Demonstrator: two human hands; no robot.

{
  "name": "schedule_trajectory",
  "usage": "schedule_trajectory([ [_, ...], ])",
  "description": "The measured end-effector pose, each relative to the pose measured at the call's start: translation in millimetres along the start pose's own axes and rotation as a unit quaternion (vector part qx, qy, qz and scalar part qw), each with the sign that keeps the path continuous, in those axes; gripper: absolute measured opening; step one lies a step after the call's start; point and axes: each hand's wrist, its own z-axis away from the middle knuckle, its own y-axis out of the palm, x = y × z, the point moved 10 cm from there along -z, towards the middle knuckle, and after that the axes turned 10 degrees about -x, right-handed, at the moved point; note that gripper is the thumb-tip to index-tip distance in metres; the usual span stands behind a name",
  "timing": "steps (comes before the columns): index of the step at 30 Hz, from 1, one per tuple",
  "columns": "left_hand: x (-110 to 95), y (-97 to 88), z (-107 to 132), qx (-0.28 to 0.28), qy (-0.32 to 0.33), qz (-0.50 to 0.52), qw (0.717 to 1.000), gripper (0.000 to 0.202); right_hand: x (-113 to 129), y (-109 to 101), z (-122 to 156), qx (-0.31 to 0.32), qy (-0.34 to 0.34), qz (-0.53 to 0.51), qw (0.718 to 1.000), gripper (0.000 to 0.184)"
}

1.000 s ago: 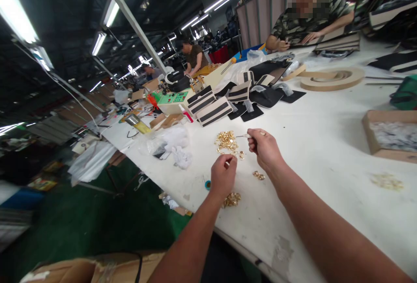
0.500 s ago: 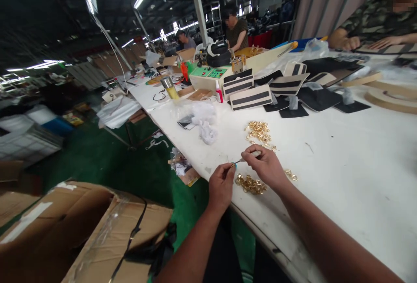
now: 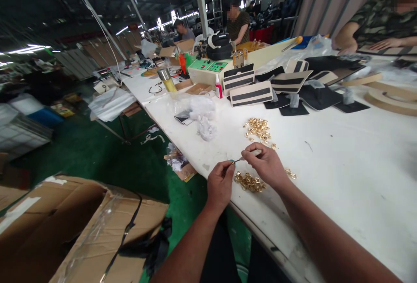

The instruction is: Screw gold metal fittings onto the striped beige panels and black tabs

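My left hand (image 3: 221, 184) is closed, pinching a small gold metal piece (image 3: 232, 162) between thumb and fingertips; a bit of teal shows beside it. In my right hand (image 3: 264, 161) is a small screwdriver-like tool (image 3: 257, 152) with a pale handle and a thin dark shaft. Its tip meets the gold piece. Just below the tool lies a pile of gold metal rings (image 3: 250, 182) near the table edge. A second heap of small gold clasps (image 3: 258, 127) sits beyond my hands. A few loose gold rings (image 3: 291, 173) lie right of my right wrist.
On the white table (image 3: 352, 166) are crumpled plastic (image 3: 206, 127), a red-and-white bottle (image 3: 218, 87), a yellow-filled jar (image 3: 167, 81), striped panels (image 3: 251, 93) and a green-topped machine (image 3: 208, 68). An open cardboard box (image 3: 130, 213) stands lower left. A co-worker's arms (image 3: 384, 42) rest far right.
The camera view has shifted slightly. Both hands stay nearly in place, with the tool's tip still at the small gold piece.
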Motion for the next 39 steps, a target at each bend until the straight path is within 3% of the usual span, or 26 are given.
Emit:
schedule_trajectory([
  [7, -0.1, 0.6, -0.2, 0.001, 0.020, -0.023, 1.000, 0.021, 12.8, 5.5, 2.5, 0.054, -0.046, 0.077, 0.995, 0.024],
  [11, -9.3, 2.7, 2.7, 0.000, 0.072, -0.061, 0.996, 0.019, 15.3, 9.3, 1.2, 0.109, -0.052, 0.116, 0.986, 0.027],
  [16, -18.4, 9.5, 6.6, 0.024, 0.114, -0.100, 0.988, 0.017, 0.9, -3.6, -8.9, 0.055, -0.002, 0.167, 0.984, 0.046],
  [18, -17.4, 8.9, 4.9, 0.026, 0.108, -0.102, 0.989, 0.018, 4.5, -2.2, -9.2, 0.066, -0.018, 0.148, 0.987, 0.041],
  [23, -11.0, 7.1, -0.7, 0.031, 0.079, -0.106, 0.991, 0.025, 23.5, 5.0, -0.5, 0.174, -0.077, 0.074, 0.979, 0.021],
  [25, -11.4, 10.0, -0.3, 0.044, 0.083, -0.116, 0.989, 0.026, 26.0, 0.7, -1.4, 0.176, -0.080, 0.070, 0.979, 0.019],
  [29, -18.4, 16.1, 2.6, 0.070, 0.109, -0.137, 0.982, 0.026, 18.2, -18.1, -14.4, 0.108, -0.010, 0.041, 0.993, 0.035],
  [34, -29.3, 28.9, 4.8, 0.118, 0.127, -0.209, 0.962, 0.021, 25.3, -72.5, -35.1, -0.048, 0.007, -0.055, 0.997, 0.044],
  [36, -33.0, 41.2, 7.4, 0.166, 0.132, -0.273, 0.938, 0.019, 27.2, -96.1, -40.4, -0.094, 0.008, -0.103, 0.990, 0.044],
  [39, -44.8, 62.9, 13.6, 0.231, 0.163, -0.384, 0.879, 0.015, 26.3, -123.0, -45.1, -0.141, 0.015, -0.165, 0.976, 0.044],
])
